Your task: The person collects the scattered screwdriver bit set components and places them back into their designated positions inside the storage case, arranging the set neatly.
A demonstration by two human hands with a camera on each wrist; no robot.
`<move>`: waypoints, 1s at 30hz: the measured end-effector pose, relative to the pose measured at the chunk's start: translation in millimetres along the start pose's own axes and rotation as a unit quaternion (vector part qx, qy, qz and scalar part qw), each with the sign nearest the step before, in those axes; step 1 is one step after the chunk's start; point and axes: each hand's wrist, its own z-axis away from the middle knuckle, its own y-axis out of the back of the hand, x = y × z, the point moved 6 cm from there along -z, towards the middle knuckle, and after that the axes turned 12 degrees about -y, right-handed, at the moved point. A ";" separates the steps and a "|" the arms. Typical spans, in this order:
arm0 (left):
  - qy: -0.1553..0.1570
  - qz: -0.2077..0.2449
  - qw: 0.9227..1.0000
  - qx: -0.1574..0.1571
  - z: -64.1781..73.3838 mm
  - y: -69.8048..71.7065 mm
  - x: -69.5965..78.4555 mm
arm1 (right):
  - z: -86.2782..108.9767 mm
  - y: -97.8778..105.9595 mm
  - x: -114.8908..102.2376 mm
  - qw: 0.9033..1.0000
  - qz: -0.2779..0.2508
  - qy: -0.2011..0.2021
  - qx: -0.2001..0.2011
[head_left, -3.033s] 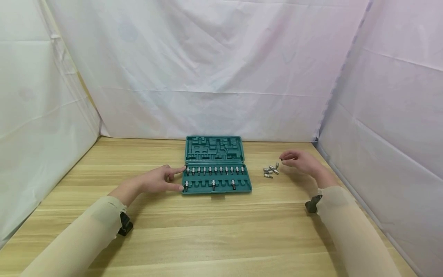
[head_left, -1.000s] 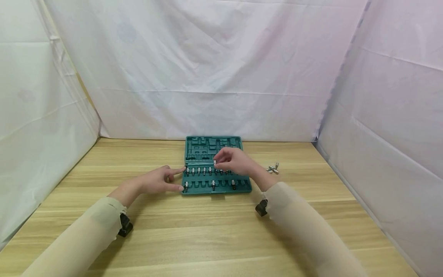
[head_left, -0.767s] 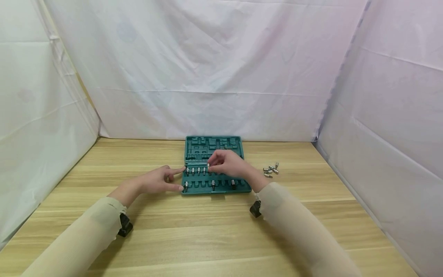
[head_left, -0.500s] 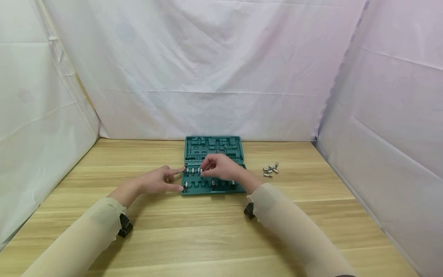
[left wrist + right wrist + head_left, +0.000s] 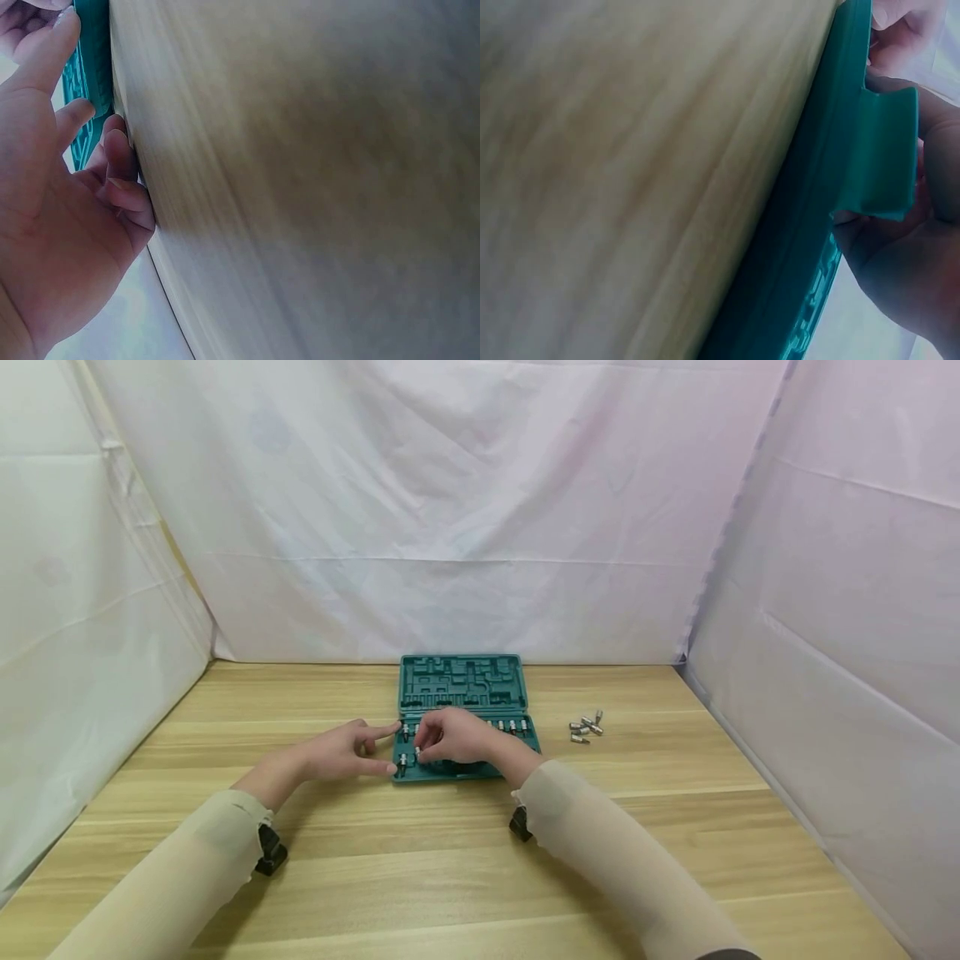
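White cloth (image 5: 450, 510) hangs behind the wood table (image 5: 420, 860). A green box (image 5: 462, 683) lies open on the table. The left hand (image 5: 337, 752) touches the box's left edge with thumb and first finger out straight. The right hand (image 5: 459, 737), over the box, pinches a bit (image 5: 417, 753) near the front row's left end. More bits (image 5: 403, 762) sit in the box, and loose bits (image 5: 596, 729) lie right of it.
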 end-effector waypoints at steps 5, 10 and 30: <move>-0.003 -0.002 1.000 0.001 -0.9 0.1 0.9 | 0.4 -1.8 0.2 1.000 0.012 -0.005 0.003; -0.005 -0.004 1.000 0.000 -1.2 0.1 2.2 | 1.0 -2.1 0.0 1.000 0.013 -0.009 0.000; -0.001 0.002 1.000 0.000 0.5 -0.8 0.8 | -1.1 -2.4 -2.4 1.000 0.014 -0.001 -0.016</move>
